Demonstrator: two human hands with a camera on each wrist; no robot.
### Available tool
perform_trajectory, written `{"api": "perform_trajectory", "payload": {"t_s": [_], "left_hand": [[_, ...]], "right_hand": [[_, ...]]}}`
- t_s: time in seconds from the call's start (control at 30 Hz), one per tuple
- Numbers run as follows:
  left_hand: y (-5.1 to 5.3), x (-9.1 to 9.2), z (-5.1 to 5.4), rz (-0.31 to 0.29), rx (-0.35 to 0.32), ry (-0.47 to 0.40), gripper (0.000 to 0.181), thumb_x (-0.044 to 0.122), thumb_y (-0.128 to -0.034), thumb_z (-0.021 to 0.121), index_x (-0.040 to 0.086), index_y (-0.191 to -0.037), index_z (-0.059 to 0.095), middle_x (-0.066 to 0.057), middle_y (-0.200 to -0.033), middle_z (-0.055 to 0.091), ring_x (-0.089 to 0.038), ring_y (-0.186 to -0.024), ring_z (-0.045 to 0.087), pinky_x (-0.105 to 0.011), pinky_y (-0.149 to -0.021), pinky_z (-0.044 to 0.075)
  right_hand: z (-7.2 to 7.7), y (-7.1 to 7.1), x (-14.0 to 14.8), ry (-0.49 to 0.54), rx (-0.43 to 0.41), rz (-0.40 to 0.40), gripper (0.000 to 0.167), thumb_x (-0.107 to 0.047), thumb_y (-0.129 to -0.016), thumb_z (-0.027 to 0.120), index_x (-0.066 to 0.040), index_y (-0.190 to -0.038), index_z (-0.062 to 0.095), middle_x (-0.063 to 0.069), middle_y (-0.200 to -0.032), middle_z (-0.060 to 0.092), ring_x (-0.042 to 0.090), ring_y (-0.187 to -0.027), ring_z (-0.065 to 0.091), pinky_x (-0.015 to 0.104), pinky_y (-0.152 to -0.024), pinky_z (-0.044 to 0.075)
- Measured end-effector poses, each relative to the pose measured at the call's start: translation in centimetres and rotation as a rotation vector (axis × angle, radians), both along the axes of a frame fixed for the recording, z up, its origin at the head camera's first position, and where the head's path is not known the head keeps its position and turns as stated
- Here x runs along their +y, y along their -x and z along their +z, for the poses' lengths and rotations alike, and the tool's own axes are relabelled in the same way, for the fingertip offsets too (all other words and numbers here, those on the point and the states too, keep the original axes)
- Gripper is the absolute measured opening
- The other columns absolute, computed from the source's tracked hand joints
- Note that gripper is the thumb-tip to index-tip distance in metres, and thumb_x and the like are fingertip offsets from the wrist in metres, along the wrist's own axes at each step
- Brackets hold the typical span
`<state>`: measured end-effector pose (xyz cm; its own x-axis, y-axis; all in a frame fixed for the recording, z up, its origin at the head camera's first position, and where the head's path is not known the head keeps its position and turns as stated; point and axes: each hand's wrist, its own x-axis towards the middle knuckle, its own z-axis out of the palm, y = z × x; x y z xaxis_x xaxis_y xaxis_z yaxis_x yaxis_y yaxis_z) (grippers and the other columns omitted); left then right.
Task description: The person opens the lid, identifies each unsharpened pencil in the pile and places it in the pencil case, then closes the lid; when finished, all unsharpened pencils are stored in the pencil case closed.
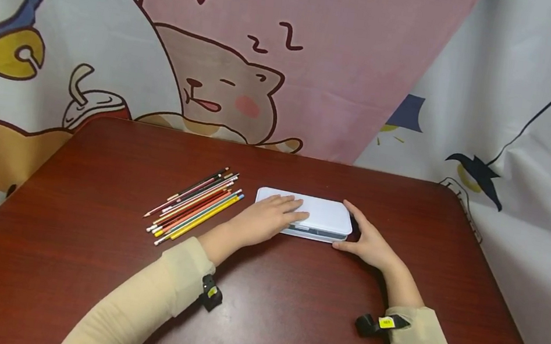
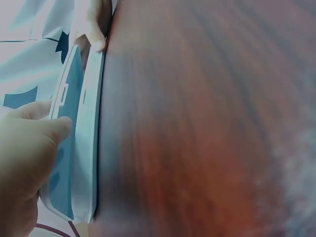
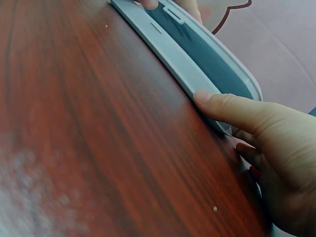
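A white pencil case [image 1: 325, 214] lies on the table, its lid [image 3: 232, 64] slightly raised along the front so that the dark inside shows. My left hand [image 1: 269, 218] holds the lid at its left half. Its fingers spread over the top, and in the left wrist view the thumb [image 2: 61, 129] overlaps the front rim. At the case's right end my right hand [image 1: 373, 244] grips the base, with the thumb [image 3: 210, 98] on the front wall and the fingers around the back. The inside is mostly hidden.
Left of the case lies a loose bundle of pencils [image 1: 196, 208] in several colours, set slantwise. The brown table [image 1: 289, 303] ends at the back against a printed cloth [image 1: 330, 85] with cartoon animals. Another cloth hangs on the right.
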<state>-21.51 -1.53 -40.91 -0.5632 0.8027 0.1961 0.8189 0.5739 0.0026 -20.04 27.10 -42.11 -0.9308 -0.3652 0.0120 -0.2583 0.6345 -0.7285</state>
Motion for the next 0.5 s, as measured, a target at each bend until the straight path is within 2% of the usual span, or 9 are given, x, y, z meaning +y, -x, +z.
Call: {"api": "perform_trajectory", "payload": {"t_s": [0.1,0.27,0.5], "left_hand": [[0.13,-0.08,0.27,-0.011,0.016,-0.031,0.041,0.019,-0.0990,0.054,0.020,-0.140,0.050,-0.007,-0.144,0.045,-0.025,-0.131,0.042,-0.039,-0.107,0.031],[0.38,-0.14,0.42,-0.031,0.023,-0.068,0.040,0.018,-0.0978,0.056,0.019,-0.138,0.053,-0.006,-0.141,0.049,-0.024,-0.129,0.045,-0.038,-0.106,0.032],[0.99,-0.22,0.75,-0.058,-0.026,-0.220,0.034,0.015,-0.0968,0.058,0.016,-0.131,0.060,-0.005,-0.133,0.056,-0.022,-0.124,0.051,-0.034,-0.104,0.035]], "right_hand": [[1.17,-0.59,-0.53,0.008,-0.004,0.007,0.093,-0.006,-0.078,0.078,0.001,-0.150,0.018,0.028,-0.150,0.023,0.044,-0.136,0.021,0.060,-0.106,0.017],[1.40,-0.75,-0.59,0.029,0.003,0.016,0.093,-0.005,-0.078,0.078,0.000,-0.150,0.019,0.027,-0.149,0.025,0.043,-0.135,0.024,0.059,-0.106,0.018],[1.19,-0.66,-0.33,0.050,0.009,0.019,0.096,-0.006,-0.077,0.079,-0.002,-0.151,0.019,0.026,-0.150,0.024,0.041,-0.135,0.023,0.060,-0.106,0.017]]}}
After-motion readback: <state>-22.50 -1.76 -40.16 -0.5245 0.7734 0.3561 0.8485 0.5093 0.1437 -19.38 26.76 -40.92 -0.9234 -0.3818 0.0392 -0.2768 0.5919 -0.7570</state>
